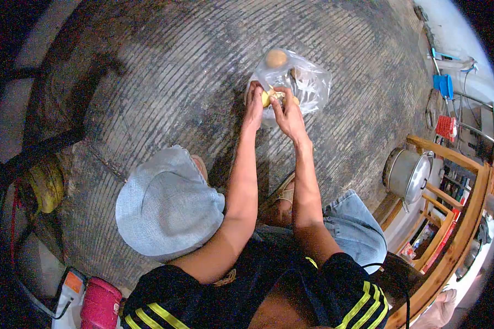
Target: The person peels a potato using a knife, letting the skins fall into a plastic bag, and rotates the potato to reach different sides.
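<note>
My left hand (254, 107) is closed around the side of a small yellow fruit or vegetable (266, 98); its exact kind is hard to tell. My right hand (288, 116) is closed at its other side, thumb and fingers bent together at some pale bits (279, 95). What exactly the right fingers grip is hidden. Both hands are over a clear plastic bag (316, 82) spread on the floor. A round tan item (276, 58) sits at the bag's far side, beyond my hands.
Grooved concrete floor (170, 71) surrounds the bag. To the right, a lidded metal pot (409, 174) stands by a wooden frame (461, 156). A blue dustpan (443, 86) and red basket (446, 128) are farther off. A pink container (100, 304) is at lower left.
</note>
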Demonstrator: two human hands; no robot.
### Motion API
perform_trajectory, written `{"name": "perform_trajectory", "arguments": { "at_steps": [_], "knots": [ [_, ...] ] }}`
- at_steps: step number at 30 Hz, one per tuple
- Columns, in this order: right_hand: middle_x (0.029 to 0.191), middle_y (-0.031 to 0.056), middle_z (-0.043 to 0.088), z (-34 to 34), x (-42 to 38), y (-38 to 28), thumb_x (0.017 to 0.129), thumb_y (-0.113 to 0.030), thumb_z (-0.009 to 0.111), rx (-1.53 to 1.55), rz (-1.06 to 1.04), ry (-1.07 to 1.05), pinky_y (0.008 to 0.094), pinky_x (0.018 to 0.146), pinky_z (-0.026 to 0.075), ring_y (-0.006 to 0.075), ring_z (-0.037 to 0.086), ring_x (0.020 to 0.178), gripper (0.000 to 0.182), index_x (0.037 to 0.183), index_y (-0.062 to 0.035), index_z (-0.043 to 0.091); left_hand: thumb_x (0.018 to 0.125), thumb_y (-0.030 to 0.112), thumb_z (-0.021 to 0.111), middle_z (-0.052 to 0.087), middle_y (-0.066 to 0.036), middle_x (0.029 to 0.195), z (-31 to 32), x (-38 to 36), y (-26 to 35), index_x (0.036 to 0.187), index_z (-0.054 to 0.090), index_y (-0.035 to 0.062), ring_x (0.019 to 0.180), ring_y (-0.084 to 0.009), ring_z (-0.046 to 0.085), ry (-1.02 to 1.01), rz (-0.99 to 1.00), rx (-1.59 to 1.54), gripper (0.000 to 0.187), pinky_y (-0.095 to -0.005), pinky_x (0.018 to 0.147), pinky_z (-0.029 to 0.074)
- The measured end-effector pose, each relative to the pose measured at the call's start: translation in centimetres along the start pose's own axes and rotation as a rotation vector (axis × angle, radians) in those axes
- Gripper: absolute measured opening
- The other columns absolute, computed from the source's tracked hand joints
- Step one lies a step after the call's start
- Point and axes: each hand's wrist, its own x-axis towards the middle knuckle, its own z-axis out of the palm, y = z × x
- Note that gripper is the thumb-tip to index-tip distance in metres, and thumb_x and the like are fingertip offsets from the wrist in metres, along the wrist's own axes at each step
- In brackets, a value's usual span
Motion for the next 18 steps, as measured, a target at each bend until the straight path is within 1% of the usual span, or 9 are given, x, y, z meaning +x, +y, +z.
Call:
{"name": "perform_trajectory", "arguments": {
  "at_steps": [1, 4, 6, 7, 8, 9, 11, 13, 18],
  "knots": [
    [0.094, 0.0188, 0.059, 0.1, 0.2, 0.5, 0.092, -0.026, 0.048, 0.024, 0.008, 0.004, 0.0344, 0.075, 0.044, 0.0252, 0.058, 0.082, 0.032, 0.118, -0.0076, 0.045, 0.091, 0.026, 0.037, 0.051, -0.005, 0.094, 0.3, -0.6, 1.0, 0.098, 0.051, 0.0052, 0.088, -0.0139, 0.048, 0.009, 0.002, 0.049, 0.026, -0.028, 0.08, 0.038],
    [0.098, 0.022, 0.06, -0.4, 0.7, 0.4, 0.09, -0.031, 0.049, 0.06, -0.07, 0.003, 0.0423, 0.079, 0.044, 0.0364, 0.059, 0.093, 0.037, 0.119, -0.0097, 0.042, 0.091, 0.026, 0.039, 0.051, -0.003, 0.09, 0.6, -0.6, 1.5, 0.095, 0.051, 0.0054, 0.084, -0.0118, 0.047, 0.044, -0.013, 0.004, 0.024, -0.0267, 0.076, 0.038],
    [0.108, 0.0224, 0.058, -0.9, 0.1, 0.3, 0.091, -0.031, 0.048, 0.074, -0.057, -0.071, 0.0411, 0.086, 0.041, 0.0356, 0.055, 0.103, 0.04, 0.124, -0.0085, 0.043, 0.091, 0.025, 0.039, 0.051, -0.003, 0.09, 0.3, -0.2, 0.7, 0.095, 0.051, 0.0058, 0.083, -0.0119, 0.048, 0.066, -0.059, -0.038, 0.023, -0.0267, 0.075, 0.039],
    [0.11, 0.0225, 0.057, -0.8, -0.1, 0.4, 0.091, -0.031, 0.048, 0.063, -0.111, -0.07, 0.0407, 0.088, 0.041, 0.0354, 0.054, 0.105, 0.041, 0.125, -0.0088, 0.043, 0.092, 0.024, 0.037, 0.051, -0.002, 0.09, 0.3, 0.0, 0.4, 0.094, 0.051, 0.0064, 0.083, -0.0125, 0.048, 0.057, 0.065, -0.067, 0.022, -0.0272, 0.075, 0.04],
    [0.113, 0.0226, 0.056, -0.6, -0.1, 0.6, 0.091, -0.031, 0.048, 0.054, -0.167, -0.07, 0.0403, 0.09, 0.04, 0.0352, 0.053, 0.108, 0.042, 0.127, -0.0091, 0.043, 0.092, 0.023, 0.037, 0.051, -0.002, 0.09, 0.1, 0.1, 0.2, 0.095, 0.051, 0.0065, 0.084, -0.0126, 0.049, 0.06, 0.056, -0.054, 0.022, -0.0273, 0.076, 0.04],
    [0.12, 0.0225, 0.052, -0.3, -0.2, 0.8, 0.091, -0.03, 0.048, 0.105, -0.103, -0.105, 0.0392, 0.094, 0.037, 0.0349, 0.048, 0.115, 0.044, 0.13, -0.0127, 0.041, 0.092, 0.023, 0.036, 0.051, -0.003, 0.09, 0.0, 0.0, 0.5, 0.095, 0.051, 0.0067, 0.084, -0.0128, 0.049, 0.063, 0.047, -0.04, 0.022, -0.0274, 0.077, 0.04],
    [0.091, 0.0117, 0.053, 0.0, -0.2, 1.3, 0.092, -0.026, 0.048, 0.063, -0.064, -0.099, 0.0331, 0.074, 0.04, 0.0213, 0.049, 0.084, 0.04, 0.128, -0.0109, 0.043, 0.092, 0.022, 0.036, 0.051, -0.003, 0.091, 0.1, -0.3, 1.2, 0.096, 0.051, 0.0069, 0.085, -0.013, 0.049, 0.097, 0.043, -0.025, 0.022, -0.0274, 0.078, 0.04],
    [0.073, 0.0048, 0.051, 0.0, -0.3, 0.9, 0.092, -0.023, 0.048, 0.062, -0.044, -0.081, 0.0293, 0.061, 0.04, 0.013, 0.046, 0.067, 0.036, 0.125, -0.01, 0.044, 0.092, 0.022, 0.036, 0.051, -0.003, 0.091, 0.7, -1.0, 1.9, 0.097, 0.052, 0.0071, 0.086, -0.0131, 0.049, 0.156, 0.047, -0.026, 0.022, -0.0273, 0.078, 0.04],
    [0.07, 0.0018, 0.049, 0.3, 0.4, 1.5, 0.093, -0.023, 0.048, 0.077, -0.1, 0.021, 0.0266, 0.054, 0.036, 0.0093, 0.041, 0.06, 0.028, 0.118, -0.0103, 0.046, 0.09, 0.024, 0.038, 0.051, -0.002, 0.09, 0.5, -0.8, 1.5, 0.098, 0.051, 0.0069, 0.085, -0.0126, 0.048, 0.075, 0.043, 0.054, 0.023, -0.0268, 0.077, 0.039]
  ]
}}
